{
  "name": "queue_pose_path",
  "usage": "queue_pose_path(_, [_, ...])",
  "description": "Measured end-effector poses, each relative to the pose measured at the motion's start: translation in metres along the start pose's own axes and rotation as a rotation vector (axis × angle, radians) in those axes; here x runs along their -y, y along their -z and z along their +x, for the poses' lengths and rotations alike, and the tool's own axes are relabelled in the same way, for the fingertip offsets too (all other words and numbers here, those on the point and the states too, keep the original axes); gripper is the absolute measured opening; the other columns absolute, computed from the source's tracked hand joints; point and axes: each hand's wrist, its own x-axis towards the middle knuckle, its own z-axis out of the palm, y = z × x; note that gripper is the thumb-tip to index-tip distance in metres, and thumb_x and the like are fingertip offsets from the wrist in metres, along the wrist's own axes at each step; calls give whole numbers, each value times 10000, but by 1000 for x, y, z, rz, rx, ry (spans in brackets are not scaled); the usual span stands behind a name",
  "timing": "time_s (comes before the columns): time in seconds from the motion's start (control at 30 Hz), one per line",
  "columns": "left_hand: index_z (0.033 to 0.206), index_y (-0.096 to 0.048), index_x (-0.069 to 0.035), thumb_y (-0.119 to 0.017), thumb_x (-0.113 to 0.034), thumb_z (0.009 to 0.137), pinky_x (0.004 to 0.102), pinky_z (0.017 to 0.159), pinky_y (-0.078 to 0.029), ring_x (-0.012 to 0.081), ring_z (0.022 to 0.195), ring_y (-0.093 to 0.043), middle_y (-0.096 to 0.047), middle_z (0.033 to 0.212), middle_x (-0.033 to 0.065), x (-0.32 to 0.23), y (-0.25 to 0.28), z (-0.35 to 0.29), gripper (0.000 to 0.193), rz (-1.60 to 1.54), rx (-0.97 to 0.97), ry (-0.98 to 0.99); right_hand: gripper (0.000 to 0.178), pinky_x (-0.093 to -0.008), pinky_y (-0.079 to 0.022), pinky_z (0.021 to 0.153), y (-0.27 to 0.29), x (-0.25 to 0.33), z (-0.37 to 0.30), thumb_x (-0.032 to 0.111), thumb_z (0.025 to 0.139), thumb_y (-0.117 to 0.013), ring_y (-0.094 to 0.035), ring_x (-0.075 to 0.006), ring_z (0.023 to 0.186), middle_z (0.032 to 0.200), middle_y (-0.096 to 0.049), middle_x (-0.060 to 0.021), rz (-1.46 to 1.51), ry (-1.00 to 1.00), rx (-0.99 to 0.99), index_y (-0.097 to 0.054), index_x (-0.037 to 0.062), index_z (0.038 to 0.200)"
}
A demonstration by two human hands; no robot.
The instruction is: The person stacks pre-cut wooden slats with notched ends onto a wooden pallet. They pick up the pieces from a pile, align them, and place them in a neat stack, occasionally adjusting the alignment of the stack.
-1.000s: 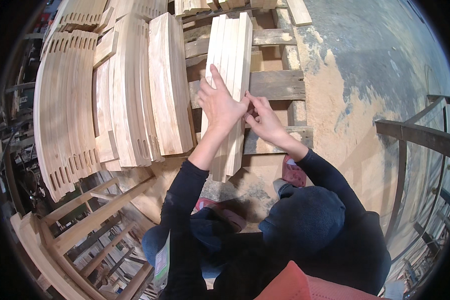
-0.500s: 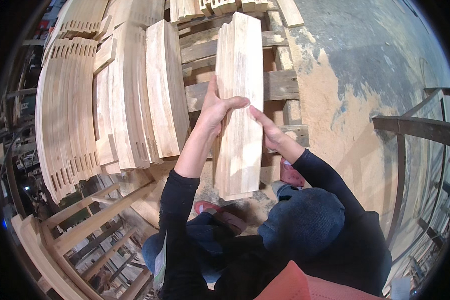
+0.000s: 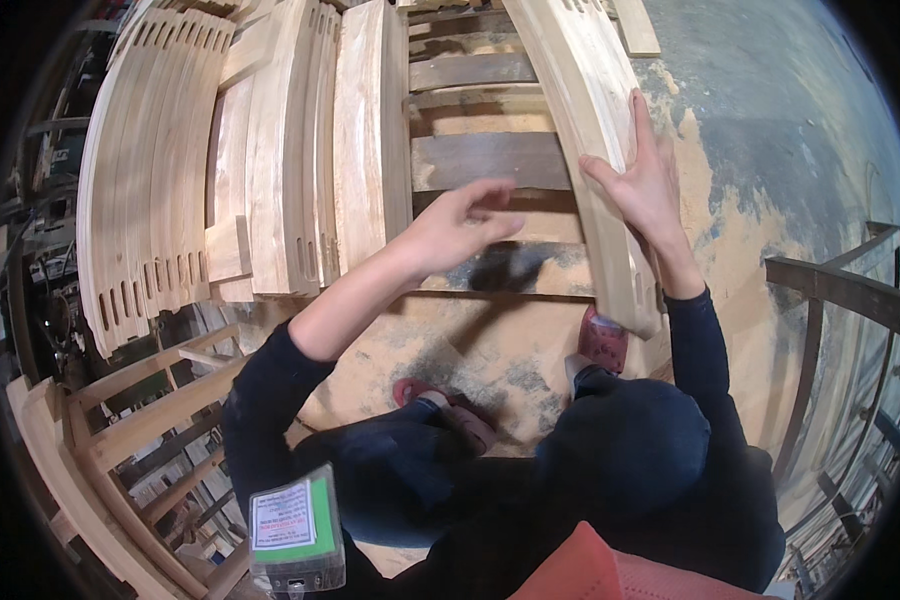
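Observation:
A bundle of long pale wooden slats (image 3: 595, 150) stands on the right part of the pallet (image 3: 485, 163), its top leaning to the left. My right hand (image 3: 650, 195) grips the bundle's right side, with the thumb over the top edge and the fingers along the outer face. My left hand (image 3: 465, 225) hovers over the gap between this bundle and the stacked slats (image 3: 365, 140), fingers loosely curved, thumb apart, touching nothing.
Slotted slats (image 3: 155, 170) stand in rows at the left, with a short wood block (image 3: 228, 248) against them. A wooden frame (image 3: 120, 480) is at lower left. At right stands a metal frame (image 3: 835, 285). Sawdust (image 3: 740, 300) covers parts of the floor.
The slat bundle has moved right, from in front of me to the pallet's right side, and now slants. My left hand has let go and moved off it; my right hand remains on it.

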Motion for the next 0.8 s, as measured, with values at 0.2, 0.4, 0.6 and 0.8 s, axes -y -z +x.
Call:
queue_pose_path(0.2, [1435, -438, -17, -626, -260, 968, 336, 1042, -431, 178, 1160, -592, -559, 1363, 125, 63, 11, -72, 559, -275, 158, 122, 1057, -524, -370, 962, -37, 2, 15, 472, 744, -703, -479, -436, 1119, 1189, -458, -305, -538, 67, 158, -123, 205, 1586])
queue_pose_path(0.4, [1399, -484, -13, -642, -236, 957, 294, 976, -453, 153, 1125, -598, -593, 1318, 111, 104, 6, -91, 519, -563, 2, 159, 1051, -589, -325, 1027, -46, -5, 19, 567, 795, -680, -386, -494, 1288, 1359, -357, -369, -578, 285, 16, -103, 177, 1582])
queue_pose_path(0.6, [1402, -478, -33, -609, -245, 979, 321, 967, -457, 162, 1095, -615, -602, 1304, 83, 130, 6, -98, 491, -697, -24, 90, 968, -544, -332, 1116, -76, 66, 41, 615, 869, -601, -317, -507, 1369, 1447, -294, -382, -267, 661, -85, -224, 7, 1522])
queue_pose_path(0.8, [1407, -472, -37, -586, -237, 993, 285, 907, -472, 141, 1029, -621, -609, 1283, 81, 130, 14, -105, 473, -817, -74, -15, 1061, -456, -309, 1143, -185, 164, 71, 607, 832, -662, -360, -384, 1390, 1470, -361, -315, 393, 19, 815, -217, -99, 1488])
